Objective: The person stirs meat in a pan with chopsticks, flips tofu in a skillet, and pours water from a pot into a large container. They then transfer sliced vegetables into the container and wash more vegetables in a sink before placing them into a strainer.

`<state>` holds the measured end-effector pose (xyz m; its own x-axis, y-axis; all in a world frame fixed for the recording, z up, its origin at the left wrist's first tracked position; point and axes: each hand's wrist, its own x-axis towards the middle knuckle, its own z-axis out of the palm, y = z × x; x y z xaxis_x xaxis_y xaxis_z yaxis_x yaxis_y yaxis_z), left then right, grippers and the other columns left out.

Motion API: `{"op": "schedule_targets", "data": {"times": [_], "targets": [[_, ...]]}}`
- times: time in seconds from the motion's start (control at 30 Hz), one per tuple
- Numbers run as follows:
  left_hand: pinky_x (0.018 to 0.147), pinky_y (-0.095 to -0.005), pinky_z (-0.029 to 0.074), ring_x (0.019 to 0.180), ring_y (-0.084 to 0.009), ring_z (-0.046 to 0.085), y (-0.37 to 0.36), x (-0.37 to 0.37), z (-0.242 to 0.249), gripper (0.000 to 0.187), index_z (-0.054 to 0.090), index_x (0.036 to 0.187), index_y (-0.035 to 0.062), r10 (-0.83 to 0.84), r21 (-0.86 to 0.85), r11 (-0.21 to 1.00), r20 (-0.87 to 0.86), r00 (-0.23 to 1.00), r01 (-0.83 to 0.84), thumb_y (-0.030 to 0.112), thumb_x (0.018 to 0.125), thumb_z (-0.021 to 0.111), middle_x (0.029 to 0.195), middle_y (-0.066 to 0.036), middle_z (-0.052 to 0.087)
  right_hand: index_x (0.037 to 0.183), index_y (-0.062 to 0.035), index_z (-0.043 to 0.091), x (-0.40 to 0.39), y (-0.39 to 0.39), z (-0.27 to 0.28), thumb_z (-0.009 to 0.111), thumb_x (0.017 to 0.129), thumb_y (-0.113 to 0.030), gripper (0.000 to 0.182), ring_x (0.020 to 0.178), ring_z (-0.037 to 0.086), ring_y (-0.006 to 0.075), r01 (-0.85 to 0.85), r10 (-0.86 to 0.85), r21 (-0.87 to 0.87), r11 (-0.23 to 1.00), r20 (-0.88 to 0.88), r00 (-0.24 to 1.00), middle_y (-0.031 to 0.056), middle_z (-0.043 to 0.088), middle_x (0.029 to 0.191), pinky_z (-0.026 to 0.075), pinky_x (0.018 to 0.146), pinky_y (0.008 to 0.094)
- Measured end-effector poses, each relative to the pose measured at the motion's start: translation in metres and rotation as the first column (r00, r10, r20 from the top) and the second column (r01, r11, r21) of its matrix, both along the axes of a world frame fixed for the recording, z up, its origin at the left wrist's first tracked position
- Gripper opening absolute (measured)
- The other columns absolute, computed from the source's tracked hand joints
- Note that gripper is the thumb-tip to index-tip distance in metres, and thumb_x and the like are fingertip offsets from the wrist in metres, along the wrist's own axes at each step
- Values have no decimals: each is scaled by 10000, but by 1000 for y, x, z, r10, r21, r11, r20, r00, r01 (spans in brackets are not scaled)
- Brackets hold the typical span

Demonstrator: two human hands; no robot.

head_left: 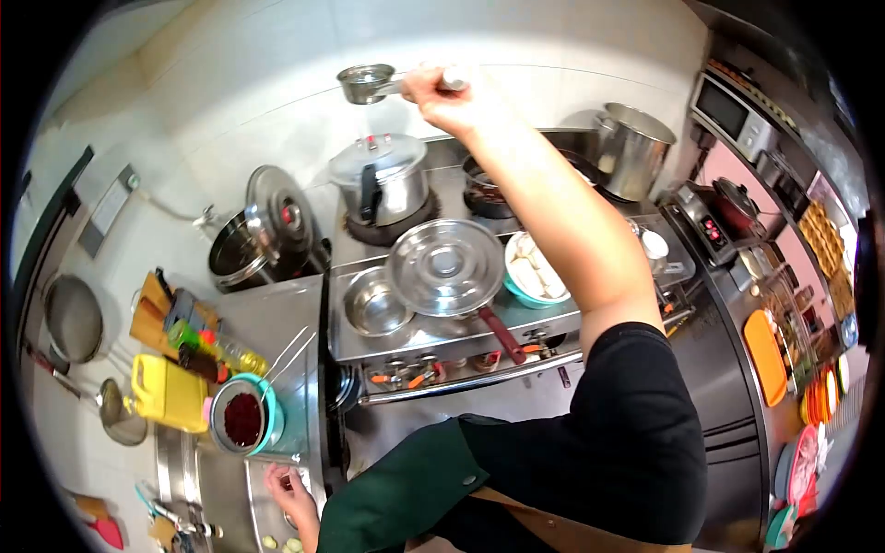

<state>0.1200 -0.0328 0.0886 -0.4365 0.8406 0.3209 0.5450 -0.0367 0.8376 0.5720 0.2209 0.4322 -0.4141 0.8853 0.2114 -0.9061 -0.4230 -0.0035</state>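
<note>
High in front of the tiled wall, my right hand [444, 97] is wrapped round the handle of a metal dipper [366, 85] with a deep round cup. Below the dipper stands a pressure cooker [385, 180] with its lid on, on a burner. Down at the lower left, my left hand [292, 496] hangs beside the sink [226, 488]; its fingers are loosely curled and apart, with nothing visible in them. Close by, a sieve [241, 420] with dark red contents rests over a turquoise bowl [275, 419].
A wide silver pan or lid [446, 267] with a red-brown handle lies near a steel bowl [378, 302] and a bowl of white pieces [535, 276]. A tall pot [634, 152] stands at the back right. Bottles and a yellow jug [169, 394] line the left counter.
</note>
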Motion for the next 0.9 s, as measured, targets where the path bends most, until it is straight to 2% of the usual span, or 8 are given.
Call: {"op": "schedule_targets", "data": {"times": [0.07,0.13,0.27,0.43,0.5,0.63,0.7,0.9], "targets": [[569,-235,395,677,-124,473,16,17,0,66,483,811,25,-85,42,996,34,996,84,2,756,511,1091,-101,417,740,8,270,52,-27,-6,361,730,35,95,456,379,99,171,-180,102,980,80,980,55,346,663,408,385,183],[567,-232,388,687,-122,460,33,37,1,63,485,806,27,-137,52,988,-122,983,144,-1,755,510,1082,-94,414,748,9,278,111,-46,-9,358,779,14,86,443,367,94,181,-186,58,982,112,976,48,341,660,394,374,186],[561,-223,380,654,-114,450,66,108,14,45,492,791,26,-213,4,977,-12,977,213,9,757,516,1066,-95,407,652,-26,306,219,-86,-10,327,767,24,126,456,384,106,356,-352,22,934,209,912,30,368,573,387,369,202],[583,-229,385,657,-124,460,97,193,14,57,496,780,16,-384,5,923,-51,922,385,5,743,537,1059,-101,401,685,-28,314,341,-116,-18,342,835,-36,153,452,390,94,490,-461,-7,872,329,824,14,377,565,400,383,196],[586,-227,384,675,-128,458,107,219,8,61,496,773,16,-420,-24,907,-21,907,420,-11,736,535,1055,-103,399,682,-37,320,390,-118,-31,342,839,-41,159,442,386,83,649,-576,64,758,532,620,-1,377,550,400,385,186],[567,-221,375,690,-132,453,110,261,21,64,491,749,16,-439,-85,896,-10,899,436,-29,728,532,1041,-108,400,681,-45,328,461,-122,-56,353,840,-49,160,433,379,75,731,-594,49,681,620,512,-12,373,542,398,384,175],[545,-222,368,691,-136,445,113,271,17,71,490,742,17,-438,-70,898,-82,895,434,-26,719,541,1026,-110,408,684,-47,342,485,-120,-69,376,822,-37,143,437,391,78,820,-522,45,570,791,320,-8,377,547,372,378,180],[523,-207,359,662,-122,440,108,290,26,94,488,748,14,-446,-132,892,-105,889,432,-42,704,550,1023,-106,407,713,-27,378,511,-118,-101,420,762,2,71,419,384,94,882,-455,224,415,890,-12,16,393,549,324,366,207]]}}
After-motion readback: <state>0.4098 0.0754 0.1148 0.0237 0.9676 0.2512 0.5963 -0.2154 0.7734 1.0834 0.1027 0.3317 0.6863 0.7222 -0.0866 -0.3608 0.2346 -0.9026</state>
